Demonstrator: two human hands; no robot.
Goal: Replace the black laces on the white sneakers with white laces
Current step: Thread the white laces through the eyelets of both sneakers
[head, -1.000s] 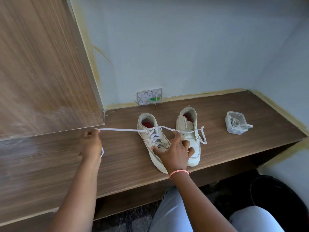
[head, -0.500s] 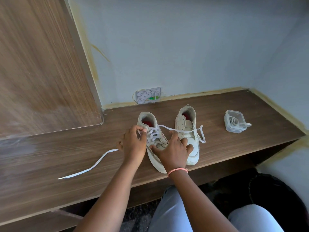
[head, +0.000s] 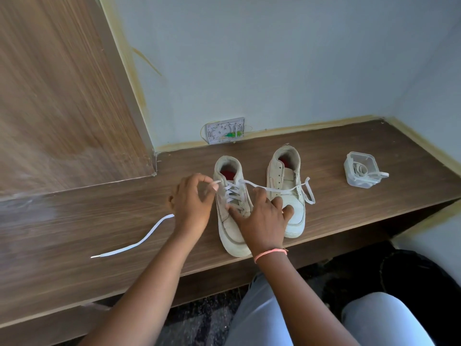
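Head camera view, looking down at a brown wooden shelf (head: 349, 221) where two white sneakers are standing side by side, toes toward the viewer. The left sneaker (head: 230, 221), the landmark here, is carrying a white lace (head: 234, 193) crisscrossed through its eyelets. The left hand (head: 190, 206) is hovering just left of this sneaker's collar, thumb and forefinger curling together and pinching the lace near the top eyelet. One loose lace end is trailing left of the sneaker across the shelf. The right hand (head: 262, 221) is resting on the sneaker's toe side, fingers spreading and pressing down. The right sneaker (head: 289, 193) is sitting just right, with the other lace end lying across it. Further right, a clear plastic container (head: 360, 171) is holding another white lace.
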